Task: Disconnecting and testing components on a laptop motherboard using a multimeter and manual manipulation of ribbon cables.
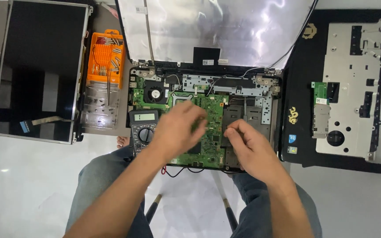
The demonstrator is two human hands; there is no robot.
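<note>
We see opened laptop base (pixel 265 105) on floor between knees | green motherboard (pixel 210 115) under both hands | left hand (pixel 177 130) fingers loosely spread, blurred, holding nothing | right hand (pixel 250 143) fingertips pinched, contents hidden; board lies left of them.

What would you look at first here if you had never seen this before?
Probably the opened laptop in the middle, with its green circuit board laid bare and both hands over it: the left hand blurred, the right hand beside it. Next, the bright orange tool case at upper left, next to a detached dark screen panel. A multimeter sits just left of the board.
</note>
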